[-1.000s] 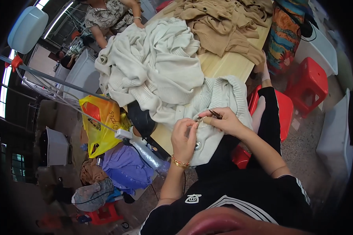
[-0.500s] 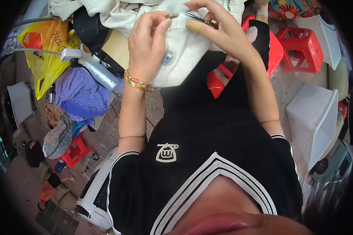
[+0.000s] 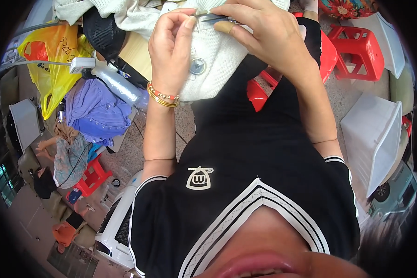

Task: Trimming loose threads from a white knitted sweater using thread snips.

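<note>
A cream knitted cardigan (image 3: 217,69) lies over my lap and the table edge, with a round greyish button (image 3: 198,66) showing on it. My left hand (image 3: 170,51), with bracelets at the wrist, pinches the knit's edge near a small greyish button-like piece, mostly hidden by the fingertips. A fine dark thread hangs beside those fingers. My right hand (image 3: 268,37) is closed on small scissors (image 3: 214,19), whose dark pointed blades reach towards the left fingertips. Their handles are largely covered by my fingers. A tan band wraps my right thumb.
Left lie a black mesh cap (image 3: 103,34), a yellow plastic bag (image 3: 55,69), a white power adapter (image 3: 82,65), a clear plastic roll (image 3: 118,85) and purple clothing (image 3: 97,109). Right are a red stool (image 3: 359,51) and a white bin (image 3: 373,143). A seated person (image 3: 69,157) is at left.
The scissor blades have come closer to my left fingertips, and both hands have shifted slightly up the view. The greyish piece is more hidden. A person at left has stretched out a hand.
</note>
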Demonstrator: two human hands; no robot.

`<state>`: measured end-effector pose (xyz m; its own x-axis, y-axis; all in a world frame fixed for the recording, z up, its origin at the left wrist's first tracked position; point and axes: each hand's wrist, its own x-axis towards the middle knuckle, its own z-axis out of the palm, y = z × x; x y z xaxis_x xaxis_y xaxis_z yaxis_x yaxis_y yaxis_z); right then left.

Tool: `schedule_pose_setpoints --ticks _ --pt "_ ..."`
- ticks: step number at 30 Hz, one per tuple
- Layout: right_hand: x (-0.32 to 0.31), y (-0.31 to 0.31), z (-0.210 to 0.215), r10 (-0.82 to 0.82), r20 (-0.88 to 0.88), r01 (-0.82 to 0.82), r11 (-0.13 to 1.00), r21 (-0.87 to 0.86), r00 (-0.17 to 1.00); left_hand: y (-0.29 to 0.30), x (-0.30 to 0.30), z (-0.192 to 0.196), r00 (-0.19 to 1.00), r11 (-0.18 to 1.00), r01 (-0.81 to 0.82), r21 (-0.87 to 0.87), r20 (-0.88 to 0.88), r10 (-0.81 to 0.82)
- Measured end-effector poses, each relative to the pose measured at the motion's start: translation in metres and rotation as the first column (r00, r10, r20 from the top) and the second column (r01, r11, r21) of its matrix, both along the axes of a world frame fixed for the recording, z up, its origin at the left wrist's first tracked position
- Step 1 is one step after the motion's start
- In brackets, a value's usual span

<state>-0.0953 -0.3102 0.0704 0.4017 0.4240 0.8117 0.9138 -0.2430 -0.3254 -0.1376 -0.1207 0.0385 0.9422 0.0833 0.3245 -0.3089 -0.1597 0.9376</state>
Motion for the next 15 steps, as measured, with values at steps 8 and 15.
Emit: schedule_pose_setpoints --ticks 8,15 --pt "-0.023 0.008 0.031 -0.321 -0.089 0.266 0.885 -0.383 0.943 -0.002 -0.007 0.002 0.996 0.993 -0.019 0.119 0.086 0.008" --pt "-0.011 0.013 0.007 -0.230 0.064 0.233 0.971 -0.056 0.971 -0.004 -0.007 0.009 0.983 0.954 -0.070 0.291 0.181 0.017"
